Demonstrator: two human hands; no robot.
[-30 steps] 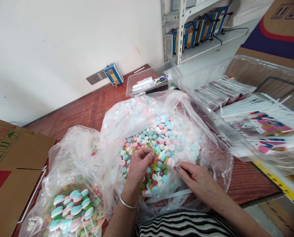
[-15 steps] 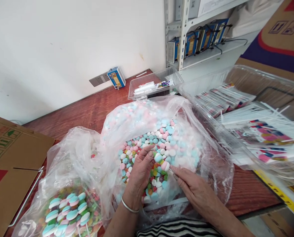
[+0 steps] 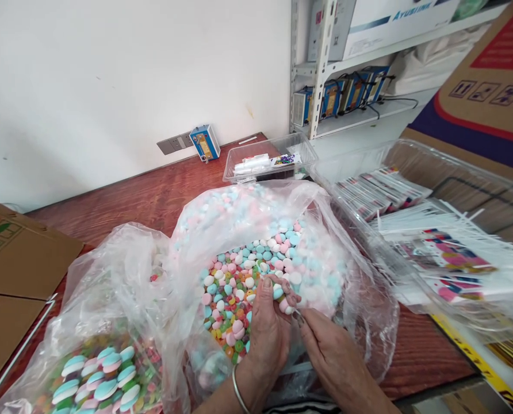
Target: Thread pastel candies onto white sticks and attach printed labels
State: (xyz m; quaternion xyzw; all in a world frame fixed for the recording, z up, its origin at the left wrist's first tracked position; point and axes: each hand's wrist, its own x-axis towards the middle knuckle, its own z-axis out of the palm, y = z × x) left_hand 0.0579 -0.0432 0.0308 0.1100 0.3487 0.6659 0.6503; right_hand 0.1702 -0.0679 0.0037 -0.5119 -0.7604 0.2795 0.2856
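Curled around a candy skewer [image 3: 284, 299] of pale blue, white and pink pieces is my left hand [image 3: 267, 328], with a metal bangle [image 3: 238, 391] at the wrist. My right hand [image 3: 336, 353] pinches the thin white stick at the skewer's lower right end; most of the stick is hidden by the fingers. Both hands are over an open clear plastic bag [image 3: 364, 322] of loose candies [image 3: 233, 299], blue, pink and white ones mixed with small coloured gummies. Left of it, several finished candy skewers [image 3: 105, 382] lie on a second bag of gummies [image 3: 148, 368].
A clear tray of sticks and printed cards [image 3: 455, 247] stands at the right, a smaller tray [image 3: 269, 158] at the back. Cardboard boxes flank the wooden table [image 3: 153, 198], one left [image 3: 27, 259], one right [image 3: 481, 115]. A small blue device [image 3: 205, 144] leans by the wall socket [image 3: 173, 144].
My left hand has turned and closed its fingers around the candy pieces, and both hands have moved slightly lower. My right hand keeps its pinch. The camera view has shifted a little.
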